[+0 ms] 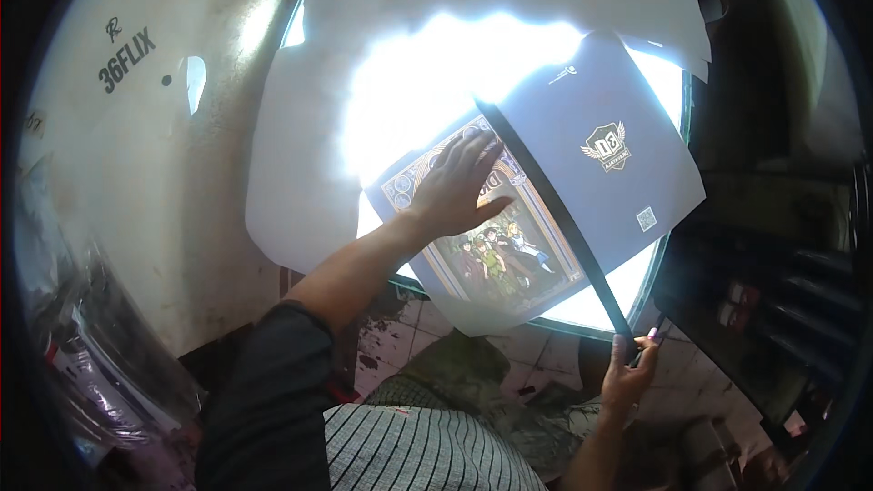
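Note:
A printed cover sheet [627, 82] in dark blue lies slanted over a brightly lit panel [409, 64]. Its left half bears a framed drawing of several figures, its right half a winged emblem and a small square code. Pressed flat on the left half, my left hand [462, 177] has its fingers stretched out and thumb apart. A long black strip [555, 205] runs diagonally along the middle of the sheet, between the halves. At the strip's lower end, past the panel's near edge, my right hand [629, 371] pinches it between thumb and fingers.
Large white sheets [309, 155] hang or lie around the panel's far and left sides. A pale board [136, 155] stands at the left, with clear plastic wrapping [109, 364] below it. Dark shelving [773, 300] is at the right, over a tiled floor [518, 359].

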Motion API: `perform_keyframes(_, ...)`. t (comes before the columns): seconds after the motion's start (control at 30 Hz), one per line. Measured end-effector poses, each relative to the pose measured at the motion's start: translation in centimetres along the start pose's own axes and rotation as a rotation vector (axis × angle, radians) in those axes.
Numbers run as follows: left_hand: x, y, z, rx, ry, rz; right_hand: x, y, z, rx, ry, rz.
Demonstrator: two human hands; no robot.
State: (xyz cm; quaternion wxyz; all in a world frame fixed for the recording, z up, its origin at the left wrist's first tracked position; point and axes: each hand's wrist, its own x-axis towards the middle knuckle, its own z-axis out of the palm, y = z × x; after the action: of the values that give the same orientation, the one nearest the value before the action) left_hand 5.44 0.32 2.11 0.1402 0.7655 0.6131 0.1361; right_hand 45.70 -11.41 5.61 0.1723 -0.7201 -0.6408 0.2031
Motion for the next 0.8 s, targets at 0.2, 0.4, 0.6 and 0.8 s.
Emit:
perform_keyframes(0.2,1.4,0.5,0.2,0.074,0.132,-0.154,-1.3,-1.9,0.6,-0.037,-0.055,0.074)
perform_keyframes(0.4,1.6,0.8,0.1,0.218,0.09,-0.213,-1.2,-0.2,1.3,-0.028,0.003,-0.007)
perform_keyframes(0.6,2.6,-0.3,0.1,0.176,0.081,-0.216,-0.2,-0.5,0.8,-0.066,-0.004,-0.095)
perform_keyframes(0.8,3.9,-2.1,-0.7,0.197,0.058,-0.182,-0.6,-3.0,-0.2,-0.269,-0.141,-0.149)
